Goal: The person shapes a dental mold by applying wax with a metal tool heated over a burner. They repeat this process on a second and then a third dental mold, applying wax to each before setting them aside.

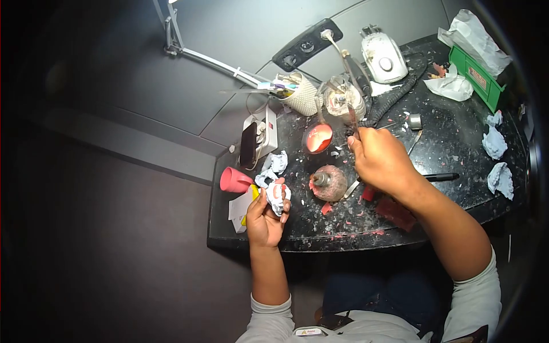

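My left hand is closed around a white plaster dental cast with pink wax and teeth on its upper side. Over the middle of the bench, my right hand grips a slim wax knife, which points up and away from me. Left of that hand is a small round pan with red and pale wax in it. Nearer to me stands a rounded glass burner with a metal top, its sides smeared with pink wax. Red wax sheets lie partly beneath my right forearm.
A pink mug, a phone and a textured brush holder stand on the left. Behind are a glass jar and a white control unit. White plaster pieces and a green box lie right.
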{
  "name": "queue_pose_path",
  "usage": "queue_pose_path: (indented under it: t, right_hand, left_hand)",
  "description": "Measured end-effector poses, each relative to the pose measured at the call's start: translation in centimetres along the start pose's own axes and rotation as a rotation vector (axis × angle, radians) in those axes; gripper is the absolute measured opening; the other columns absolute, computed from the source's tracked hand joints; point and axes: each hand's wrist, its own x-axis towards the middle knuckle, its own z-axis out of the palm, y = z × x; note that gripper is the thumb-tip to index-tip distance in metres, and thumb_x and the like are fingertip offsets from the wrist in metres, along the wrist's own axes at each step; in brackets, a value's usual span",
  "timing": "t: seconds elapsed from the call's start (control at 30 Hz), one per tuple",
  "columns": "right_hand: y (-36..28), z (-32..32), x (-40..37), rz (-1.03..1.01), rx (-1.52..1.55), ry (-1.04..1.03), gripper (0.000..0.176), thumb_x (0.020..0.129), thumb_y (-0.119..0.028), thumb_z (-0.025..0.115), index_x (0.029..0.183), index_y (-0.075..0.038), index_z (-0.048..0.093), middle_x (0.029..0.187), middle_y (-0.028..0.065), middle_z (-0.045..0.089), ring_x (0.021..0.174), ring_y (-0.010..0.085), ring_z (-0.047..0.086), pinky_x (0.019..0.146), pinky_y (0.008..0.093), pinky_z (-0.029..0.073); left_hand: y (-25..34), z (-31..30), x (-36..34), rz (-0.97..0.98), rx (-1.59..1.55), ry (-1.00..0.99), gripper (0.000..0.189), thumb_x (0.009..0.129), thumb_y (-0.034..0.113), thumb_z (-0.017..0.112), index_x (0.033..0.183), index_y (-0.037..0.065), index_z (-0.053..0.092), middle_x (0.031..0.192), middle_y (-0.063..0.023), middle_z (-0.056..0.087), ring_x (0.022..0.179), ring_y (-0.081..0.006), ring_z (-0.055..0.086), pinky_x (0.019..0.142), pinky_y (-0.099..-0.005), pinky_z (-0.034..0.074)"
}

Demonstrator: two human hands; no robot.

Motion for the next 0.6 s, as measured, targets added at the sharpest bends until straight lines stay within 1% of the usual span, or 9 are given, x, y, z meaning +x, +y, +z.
queue_pose_path:
  t: [0.1,0.23,0.33,0.4,0.43,0.5,0.53,0.6]
  right_hand:
    - [0.3,0.2,0.1,-0.011,0.004,-0.004,0.03,0.098,-0.02,0.056,0.088,0.006,0.068,0.078,0.0296,0.067,0.078,0.0477,0.068,0.075,0.0542,0.053]
    - [0.3,0.3,0.0,-0.023,-0.001,0.002,0.03,0.098,-0.019,0.055,0.088,0.006,0.068,0.077,0.0293,0.067,0.077,0.0477,0.068,0.074,0.054,0.053]
    - [0.2,0.3,-0.1,-0.03,-0.019,0.008,0.029,0.098,-0.019,0.055,0.087,0.005,0.068,0.077,0.0292,0.067,0.077,0.0474,0.068,0.075,0.0539,0.053]
    - [0.2,0.3,-0.1,-0.033,-0.02,0.006,0.029,0.098,-0.019,0.055,0.087,0.005,0.068,0.077,0.0292,0.067,0.077,0.0473,0.068,0.074,0.0538,0.054]
    - [0.2,0.2,-0.1,-0.037,-0.023,0.004,0.029,0.098,-0.019,0.055,0.087,0.005,0.067,0.077,0.0292,0.067,0.077,0.0471,0.068,0.074,0.0537,0.054]
    - [0.2,0.1,-0.1,-0.035,-0.019,0.002,0.029,0.097,-0.018,0.056,0.086,0.005,0.067,0.077,0.0292,0.067,0.076,0.047,0.068,0.074,0.0535,0.054]
    - [0.1,0.1,-0.1,-0.035,-0.014,-0.002,0.028,0.097,-0.018,0.056,0.086,0.005,0.067,0.076,0.0292,0.067,0.076,0.047,0.068,0.074,0.0533,0.054]
    - [0.2,0.2,-0.1,-0.042,-0.013,0.009,0.028,0.097,-0.018,0.056,0.084,0.005,0.068,0.076,0.0292,0.067,0.076,0.047,0.068,0.073,0.0533,0.054]
  left_hand:
    - [0.2,0.5,-0.4,0.006,0.012,-0.046,0.051,0.107,0.03,0.045,0.136,-0.011,0.048,0.101,-0.0116,0.063,0.075,-0.0228,0.061,0.049,-0.0272,0.044]
    - [0.1,0.5,-0.5,0.026,0.053,-0.052,0.052,0.107,0.03,0.046,0.137,-0.012,0.047,0.102,-0.0118,0.062,0.073,-0.0225,0.06,0.048,-0.0271,0.044]
    - [0.2,1.0,-0.3,0.071,0.129,-0.045,0.054,0.107,0.03,0.047,0.139,-0.013,0.046,0.098,-0.0119,0.063,0.07,-0.022,0.06,0.048,-0.0267,0.043]
    - [0.2,1.1,-0.1,0.088,0.192,-0.064,0.055,0.106,0.03,0.047,0.14,-0.014,0.045,0.091,-0.0116,0.063,0.069,-0.0201,0.06,0.048,-0.0266,0.043]
    - [0.1,1.1,0.1,0.087,0.192,-0.065,0.055,0.106,0.03,0.047,0.14,-0.014,0.045,0.091,-0.0116,0.063,0.069,-0.0201,0.06,0.048,-0.0266,0.043]
    - [-0.1,1.0,0.8,0.137,0.218,-0.098,0.052,0.106,0.027,0.05,0.139,-0.013,0.047,0.09,-0.0113,0.066,0.072,-0.0172,0.062,0.052,-0.026,0.044]
    - [-0.4,1.0,1.2,0.135,0.218,-0.099,0.052,0.106,0.027,0.05,0.139,-0.013,0.047,0.09,-0.0113,0.066,0.072,-0.0172,0.062,0.052,-0.026,0.044]
    - [-1.1,0.5,2.1,0.262,0.358,-0.068,0.054,0.103,0.028,0.056,0.137,-0.013,0.048,0.1,-0.0134,0.069,0.075,-0.0158,0.063,0.054,-0.026,0.044]
